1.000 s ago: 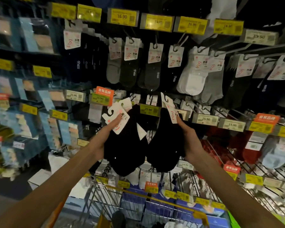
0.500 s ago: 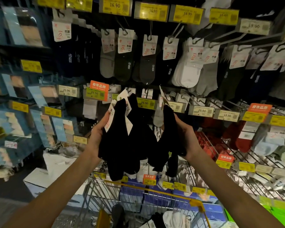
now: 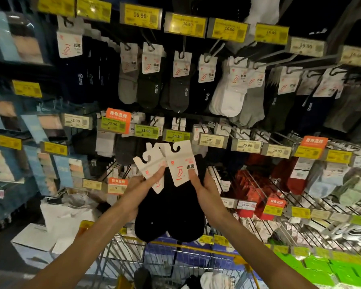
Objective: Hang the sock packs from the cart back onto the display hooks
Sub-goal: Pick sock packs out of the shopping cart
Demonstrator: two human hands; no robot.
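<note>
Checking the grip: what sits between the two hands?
Head view: black sock packs, white header cards uppermost, fill the gap between left hand and right hand.

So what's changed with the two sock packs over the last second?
The left hand and right hand closed in, so the left packs and right pack, apart before, now hang side by side, cards overlapping and facing the camera. Unchanged: each hand grips its own, none hooked; cart below.

Two hands, left hand (image 3: 137, 190) and right hand (image 3: 207, 189); two black sock bundles (image 3: 152, 215); one cart (image 3: 165, 261) near; four orange signs (image 3: 118, 116) on far racks; six bright yellow price tags (image 3: 141, 15) along the top
</note>
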